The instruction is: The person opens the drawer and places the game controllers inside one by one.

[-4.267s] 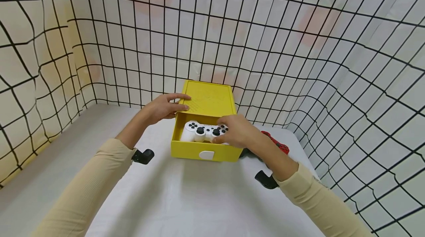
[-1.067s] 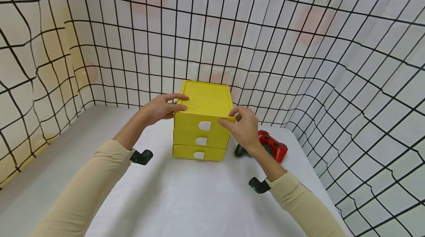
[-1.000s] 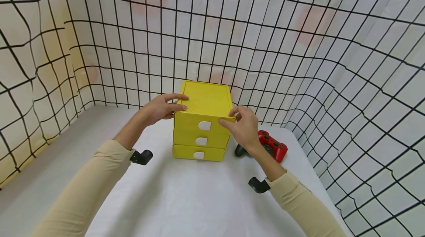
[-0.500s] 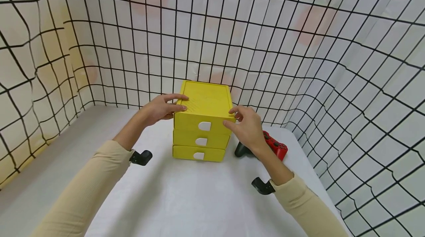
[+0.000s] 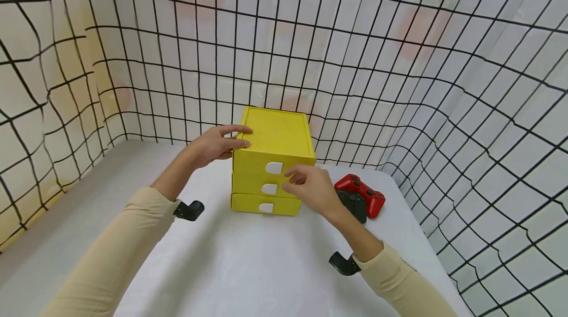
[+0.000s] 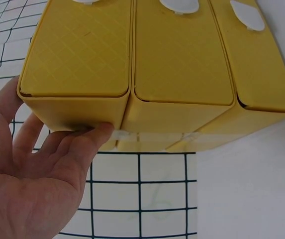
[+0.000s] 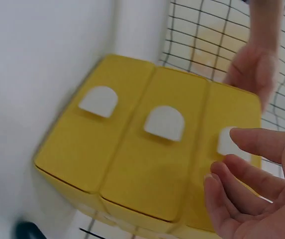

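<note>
A yellow box of three stacked drawers stands on the table in the head view, all its drawers pushed in. Each drawer front carries a white rounded tab. My left hand holds the box's upper left edge, thumb and index finger on the top, other fingers against the side; the left wrist view has those fingers pressed to the side wall. My right hand, loosely curled and holding nothing, hovers in front of the right side of the drawer fronts. In the right wrist view its fingertips overlap the top drawer.
Right of the drawers lie a red game controller and a black game controller, side by side and partly behind the right forearm. A white wall behind black grid mesh surrounds the white table.
The top drawer, earlier out with a white game controller inside and my right hand on it, is shut. My right hand has left the box's upper right edge and dropped lower. Left hand stays put.
</note>
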The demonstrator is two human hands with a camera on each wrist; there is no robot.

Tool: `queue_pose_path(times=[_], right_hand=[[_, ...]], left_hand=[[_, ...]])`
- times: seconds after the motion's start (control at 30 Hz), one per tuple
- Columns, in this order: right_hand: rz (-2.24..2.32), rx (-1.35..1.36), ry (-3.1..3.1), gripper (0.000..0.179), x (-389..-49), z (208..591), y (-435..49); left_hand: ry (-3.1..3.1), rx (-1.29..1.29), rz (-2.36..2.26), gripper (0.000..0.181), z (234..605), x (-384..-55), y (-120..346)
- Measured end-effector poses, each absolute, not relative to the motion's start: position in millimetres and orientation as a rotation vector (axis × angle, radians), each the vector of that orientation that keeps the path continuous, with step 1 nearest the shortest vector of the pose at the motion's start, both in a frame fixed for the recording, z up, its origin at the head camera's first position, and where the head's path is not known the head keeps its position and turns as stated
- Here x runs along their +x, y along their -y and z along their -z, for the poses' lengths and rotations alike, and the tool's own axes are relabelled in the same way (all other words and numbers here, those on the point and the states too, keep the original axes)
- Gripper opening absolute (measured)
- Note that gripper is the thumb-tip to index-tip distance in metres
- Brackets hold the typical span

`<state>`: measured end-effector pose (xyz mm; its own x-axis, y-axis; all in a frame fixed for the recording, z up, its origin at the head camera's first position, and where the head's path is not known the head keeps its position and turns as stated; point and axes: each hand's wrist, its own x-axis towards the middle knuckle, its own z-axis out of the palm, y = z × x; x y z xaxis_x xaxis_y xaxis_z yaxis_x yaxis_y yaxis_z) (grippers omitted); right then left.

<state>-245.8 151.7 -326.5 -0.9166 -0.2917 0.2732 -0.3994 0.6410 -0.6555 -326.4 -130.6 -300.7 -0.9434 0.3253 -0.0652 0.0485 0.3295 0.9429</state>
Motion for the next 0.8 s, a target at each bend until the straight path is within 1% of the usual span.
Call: queue_pose_path(times=[0.37, 0.57, 0.8], right_hand=[[-1.201, 0.559, 2.697, 0.017, -260, 359, -139], [-1.264, 0.574, 2.694, 0.018, -261, 366, -135], [-1.272, 0.555, 2.669, 0.011, -266, 371, -130]], left_hand=[[-2.345, 0.357, -1.665, 0.051, 302, -326, 130], [-2.357, 0.365, -1.662, 0.050, 302, -326, 129], [-2.374, 0.363, -1.646, 0.050, 302, -327, 131]])
